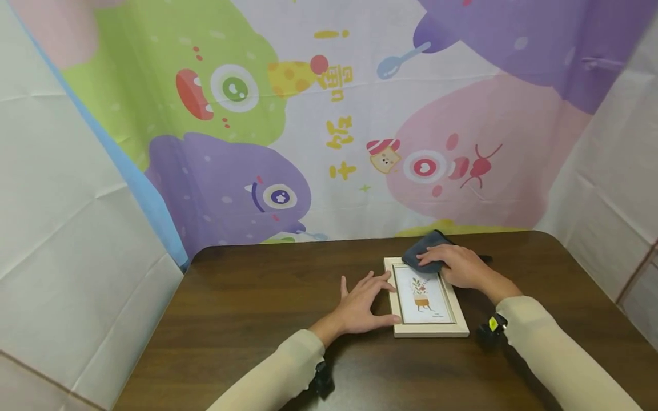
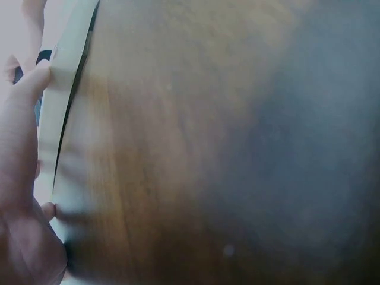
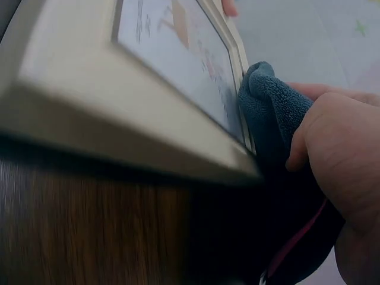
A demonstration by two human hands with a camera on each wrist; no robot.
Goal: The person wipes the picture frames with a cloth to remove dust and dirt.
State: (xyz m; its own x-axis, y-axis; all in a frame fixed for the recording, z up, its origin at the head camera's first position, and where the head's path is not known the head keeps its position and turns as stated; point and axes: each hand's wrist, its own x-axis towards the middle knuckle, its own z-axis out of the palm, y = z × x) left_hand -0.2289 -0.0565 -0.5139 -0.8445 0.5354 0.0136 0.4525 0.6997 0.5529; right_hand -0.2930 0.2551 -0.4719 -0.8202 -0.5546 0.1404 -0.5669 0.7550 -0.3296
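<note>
A cream picture frame (image 1: 430,330) lies on the table, holding a print of a plant in a brown pot (image 1: 421,299). My left hand (image 1: 360,308) spreads its fingers along the frame's left side, thumb on the border near the lower corner. In the left wrist view the fingers rest at the frame's pale edge (image 2: 62,89). At the frame's top, my right hand (image 1: 457,265) holds a folded dark blue-grey cloth (image 1: 424,251) against the upper border. The right wrist view shows the fuzzy cloth (image 3: 270,107) gripped between thumb and fingers, bunched at the frame's edge.
The brown wooden table (image 1: 247,297) stretches widest to the left of the frame. A black thin object (image 1: 485,258) sticks out behind the right wrist. A cartoon-printed curtain (image 1: 349,211) hangs along the table's back edge, and pale sheets (image 1: 77,200) flank both sides.
</note>
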